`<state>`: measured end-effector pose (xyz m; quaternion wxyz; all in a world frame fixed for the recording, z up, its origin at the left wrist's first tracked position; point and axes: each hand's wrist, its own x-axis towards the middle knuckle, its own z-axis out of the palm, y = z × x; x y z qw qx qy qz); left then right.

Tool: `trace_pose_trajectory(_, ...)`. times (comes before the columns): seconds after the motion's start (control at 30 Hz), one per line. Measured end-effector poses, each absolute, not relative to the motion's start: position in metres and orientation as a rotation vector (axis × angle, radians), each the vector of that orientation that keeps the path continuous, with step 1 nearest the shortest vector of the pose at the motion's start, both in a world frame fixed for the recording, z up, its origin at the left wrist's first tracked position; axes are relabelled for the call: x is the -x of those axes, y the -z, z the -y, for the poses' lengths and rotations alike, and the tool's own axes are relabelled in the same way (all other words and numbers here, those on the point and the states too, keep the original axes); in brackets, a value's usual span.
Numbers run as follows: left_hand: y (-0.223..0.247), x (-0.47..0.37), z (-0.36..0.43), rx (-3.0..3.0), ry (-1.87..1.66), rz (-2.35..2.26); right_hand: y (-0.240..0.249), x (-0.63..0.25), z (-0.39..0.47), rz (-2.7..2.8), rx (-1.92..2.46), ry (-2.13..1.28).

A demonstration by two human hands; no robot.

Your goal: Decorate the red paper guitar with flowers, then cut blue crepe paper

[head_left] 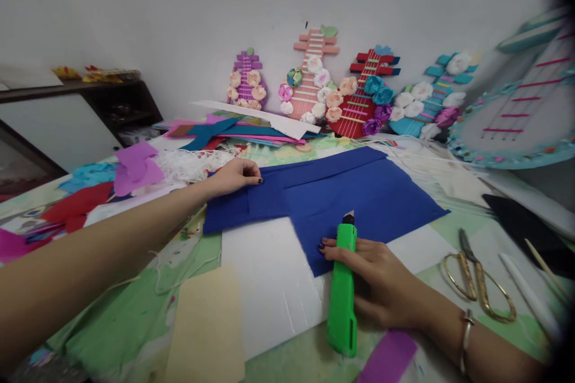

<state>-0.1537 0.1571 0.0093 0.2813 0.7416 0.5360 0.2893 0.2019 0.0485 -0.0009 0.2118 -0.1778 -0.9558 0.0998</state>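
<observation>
A dark blue sheet, thin and creased like crepe paper, lies across the middle of the table with a folded strip along its far side. My left hand pinches its far left part between thumb and fingers. In my right hand is a green utility knife, blade out and pointing away from me. The fingertips of that hand rest by the near edge of the blue sheet. Partly under the sheet is a white board, with a beige card overlapping its left side.
Gold-handled scissors and a white stick lie at the right. Paper guitars with flowers lean on the wall. Coloured scraps and white shredded paper cover the left. A purple piece sits near the front.
</observation>
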Motion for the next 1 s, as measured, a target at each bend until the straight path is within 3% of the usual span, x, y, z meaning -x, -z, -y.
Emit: trace_pose_trajectory(1.0, -0.0113, 0.1583, -0.1484, -2.104, -0.658, -1.519, 0.0029, -0.2022, -0.0483, 2.646, 0.471, -0.265)
